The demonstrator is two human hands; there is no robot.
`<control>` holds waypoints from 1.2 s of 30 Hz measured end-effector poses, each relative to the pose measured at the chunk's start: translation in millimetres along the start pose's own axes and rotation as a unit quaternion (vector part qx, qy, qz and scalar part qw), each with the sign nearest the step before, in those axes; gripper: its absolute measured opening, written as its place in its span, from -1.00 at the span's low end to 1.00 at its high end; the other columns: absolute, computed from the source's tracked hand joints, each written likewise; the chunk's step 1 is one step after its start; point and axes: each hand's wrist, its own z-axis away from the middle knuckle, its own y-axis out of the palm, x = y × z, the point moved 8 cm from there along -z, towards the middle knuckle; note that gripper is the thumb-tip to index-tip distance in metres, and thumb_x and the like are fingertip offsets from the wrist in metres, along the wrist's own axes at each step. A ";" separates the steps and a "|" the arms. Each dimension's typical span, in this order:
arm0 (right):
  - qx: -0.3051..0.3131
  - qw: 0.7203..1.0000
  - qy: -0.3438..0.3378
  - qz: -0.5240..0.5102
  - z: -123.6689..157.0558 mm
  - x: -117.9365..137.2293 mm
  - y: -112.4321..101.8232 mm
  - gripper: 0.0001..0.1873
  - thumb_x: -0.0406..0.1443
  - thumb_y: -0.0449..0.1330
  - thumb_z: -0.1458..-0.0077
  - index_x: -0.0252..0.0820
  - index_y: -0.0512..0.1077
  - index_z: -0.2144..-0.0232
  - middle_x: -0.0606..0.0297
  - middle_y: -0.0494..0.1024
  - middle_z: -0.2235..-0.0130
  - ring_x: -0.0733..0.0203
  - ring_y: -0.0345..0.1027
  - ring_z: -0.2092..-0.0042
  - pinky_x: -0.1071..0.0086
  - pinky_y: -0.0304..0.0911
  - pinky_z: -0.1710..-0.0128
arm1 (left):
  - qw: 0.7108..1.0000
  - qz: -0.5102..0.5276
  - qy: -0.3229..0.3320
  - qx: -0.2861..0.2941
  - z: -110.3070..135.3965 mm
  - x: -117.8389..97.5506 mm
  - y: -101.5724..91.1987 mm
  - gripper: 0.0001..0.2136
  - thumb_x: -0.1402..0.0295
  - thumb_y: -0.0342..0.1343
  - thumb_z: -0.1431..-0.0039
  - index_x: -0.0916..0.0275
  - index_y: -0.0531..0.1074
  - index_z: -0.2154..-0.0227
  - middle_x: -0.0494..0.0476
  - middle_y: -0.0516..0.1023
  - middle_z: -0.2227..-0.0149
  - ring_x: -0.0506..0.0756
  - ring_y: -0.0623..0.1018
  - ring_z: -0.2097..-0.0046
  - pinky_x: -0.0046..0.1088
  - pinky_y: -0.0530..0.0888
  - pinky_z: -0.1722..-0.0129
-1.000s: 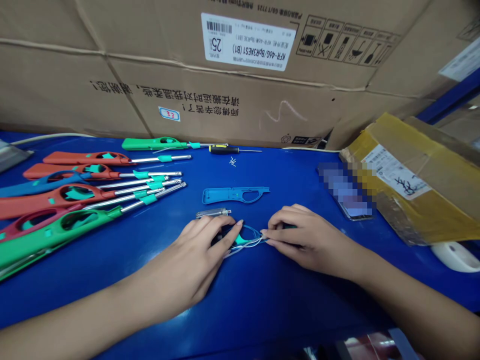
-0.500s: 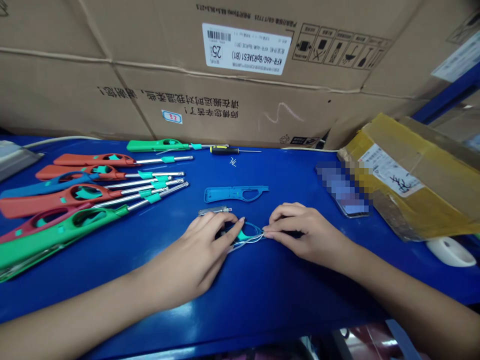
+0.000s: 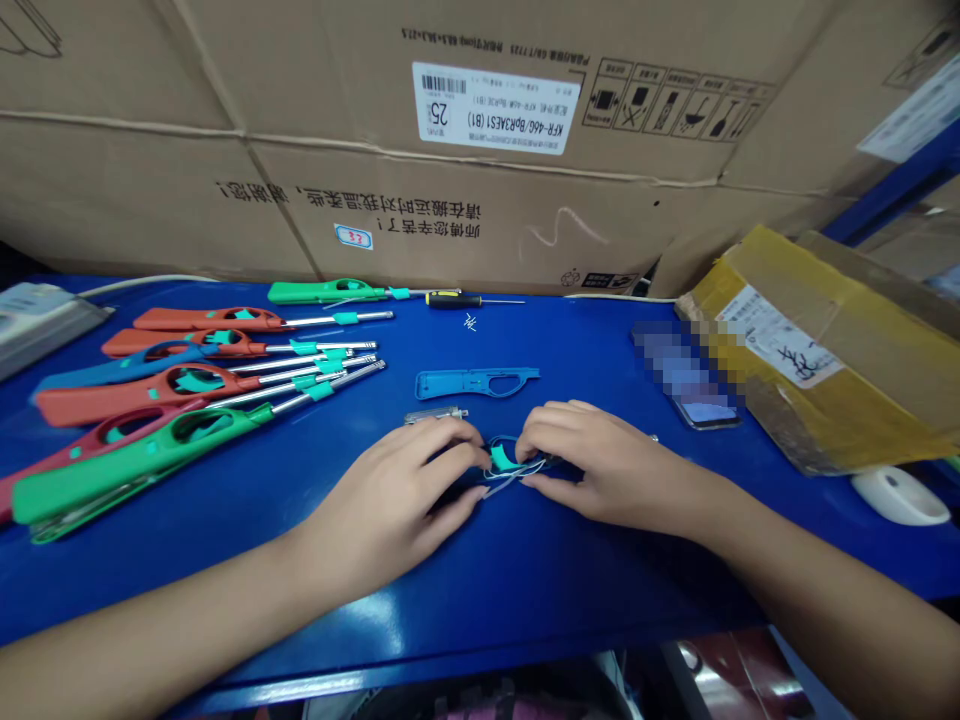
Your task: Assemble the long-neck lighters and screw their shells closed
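Note:
My left hand [image 3: 401,495] and my right hand [image 3: 592,462] lie close together on the blue table [image 3: 480,590], fingers curled onto a partly open blue lighter body [image 3: 504,462] with a teal trigger and thin white wires. My left hand covers its handle end; my right hand pinches the wires and the barrel end. A small clear fuel tube [image 3: 435,414] lies just beyond my left fingers. A separate blue shell half [image 3: 476,382] rests on the table a little farther back.
Several long red, green and blue lighters [image 3: 187,400] lie at left. A small screwdriver [image 3: 465,299] sits by the cardboard boxes [image 3: 375,150] at the back. A phone [image 3: 686,380], a yellow taped parcel [image 3: 832,350] and a white mouse [image 3: 900,495] are at right.
My right hand slid left over the lighter body, closing the gap to my left hand. My left fingers curled in tighter. The view shifted slightly.

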 end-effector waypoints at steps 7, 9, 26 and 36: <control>-0.006 0.999 -0.014 -0.038 -0.2 -11.9 0.8 -0.96 -0.28 0.21 -0.31 -0.12 0.43 0.21 0.31 0.56 0.17 0.19 0.40 0.10 0.24 0.19 0.03 | 0.999 0.048 0.007 -0.021 -3.2 11.2 6.5 -0.86 0.39 0.12 -0.36 0.17 0.52 0.09 0.13 0.54 0.09 0.12 0.53 0.00 -0.29 0.48 -0.04; -0.012 0.999 -0.014 -0.049 -0.4 -12.7 0.6 -0.97 -0.28 0.21 -0.31 -0.11 0.45 0.21 0.32 0.57 0.17 0.20 0.41 0.10 0.24 0.19 0.01 | 0.997 0.071 0.000 -0.024 -4.0 13.4 7.2 -0.88 0.40 0.13 -0.36 0.17 0.53 0.11 0.13 0.53 0.09 0.11 0.52 -0.01 -0.30 0.46 -0.05; -0.049 0.975 0.065 -0.207 -5.4 -26.4 -0.7 -0.91 -0.42 0.25 -0.18 -0.15 0.52 0.34 0.33 0.59 0.28 0.28 0.44 0.23 0.38 0.34 0.17 | 0.998 0.068 -0.001 -0.013 -1.0 14.1 9.2 -0.84 0.41 0.10 -0.37 0.14 0.56 0.10 0.15 0.50 0.07 0.13 0.50 0.00 -0.27 0.45 -0.02; -0.063 0.992 0.008 -0.111 -3.2 -14.1 -2.6 -0.92 -0.40 0.24 -0.23 -0.15 0.50 0.32 0.29 0.58 0.25 0.23 0.44 0.18 0.33 0.31 0.14 | 0.998 0.054 -0.006 -0.023 -4.7 10.0 6.0 -0.87 0.38 0.11 -0.37 0.16 0.53 0.11 0.12 0.55 0.12 0.11 0.52 0.05 -0.29 0.47 0.01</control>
